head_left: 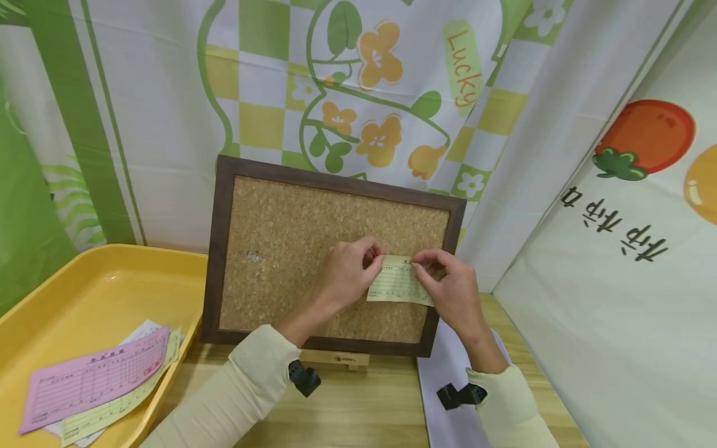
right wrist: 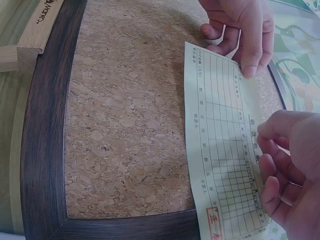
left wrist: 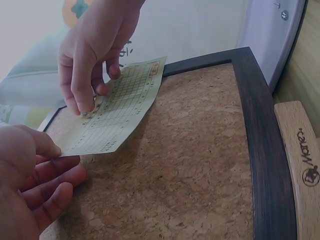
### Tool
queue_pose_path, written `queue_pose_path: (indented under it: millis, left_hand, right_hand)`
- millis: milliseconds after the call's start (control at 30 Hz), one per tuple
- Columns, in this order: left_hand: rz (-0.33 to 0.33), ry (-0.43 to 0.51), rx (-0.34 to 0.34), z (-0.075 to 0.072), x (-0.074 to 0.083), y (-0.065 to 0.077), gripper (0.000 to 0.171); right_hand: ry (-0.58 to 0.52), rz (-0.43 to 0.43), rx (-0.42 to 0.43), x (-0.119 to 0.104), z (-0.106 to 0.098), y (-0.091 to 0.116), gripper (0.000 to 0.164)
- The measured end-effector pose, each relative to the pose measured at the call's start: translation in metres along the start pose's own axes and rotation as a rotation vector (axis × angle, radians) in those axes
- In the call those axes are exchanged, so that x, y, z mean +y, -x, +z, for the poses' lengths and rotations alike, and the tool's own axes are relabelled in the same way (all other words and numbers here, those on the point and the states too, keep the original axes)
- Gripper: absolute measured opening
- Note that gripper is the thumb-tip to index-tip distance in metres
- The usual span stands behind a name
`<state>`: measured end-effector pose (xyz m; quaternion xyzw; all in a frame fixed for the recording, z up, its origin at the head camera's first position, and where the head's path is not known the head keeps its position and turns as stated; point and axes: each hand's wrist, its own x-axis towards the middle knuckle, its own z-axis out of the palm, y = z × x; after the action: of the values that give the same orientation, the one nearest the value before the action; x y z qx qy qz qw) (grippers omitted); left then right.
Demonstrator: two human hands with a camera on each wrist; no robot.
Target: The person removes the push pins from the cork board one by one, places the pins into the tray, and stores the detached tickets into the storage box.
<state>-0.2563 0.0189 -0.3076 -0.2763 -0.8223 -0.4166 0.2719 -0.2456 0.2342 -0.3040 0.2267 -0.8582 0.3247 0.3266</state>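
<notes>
A pale yellow-green receipt slip (head_left: 394,283) with printed lines and a red stamp lies over the right part of a dark-framed cork board (head_left: 280,249). My left hand (head_left: 350,267) pinches its upper left corner between thumb and finger. At the top edge, further right, my right hand (head_left: 450,283) pinches the paper with thumb and fingertips. In the left wrist view the slip (left wrist: 125,107) bows outward, its lower edge standing off the cork. The right wrist view shows both the left hand (right wrist: 245,35) and the right hand (right wrist: 295,160) along the slip's title edge.
The board leans on a wooden easel (head_left: 336,359) before a patterned curtain (head_left: 168,186). At left, a yellow tray (head_left: 101,267) holds pink, yellow and white receipt slips (head_left: 95,379). A pale lavender tray (head_left: 442,361) lies under my right forearm, with small shiny pieces (left wrist: 284,15) in it.
</notes>
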Motion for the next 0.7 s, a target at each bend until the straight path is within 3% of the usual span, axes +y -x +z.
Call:
queue_pose_path:
  millis: [433,700]
  left_hand:
    - [0.037,-0.004,-0.046,-0.021,0.004,0.007,0.009]
    - [0.092,-0.017,-0.052,-0.042,0.01,0.023,0.011]
  right_hand:
    - [-0.048,-0.077,-0.061,-0.006,-0.01,0.008,0.012]
    - [-0.044,-0.16,-0.043,-0.013,-0.018,0.016,0.018]
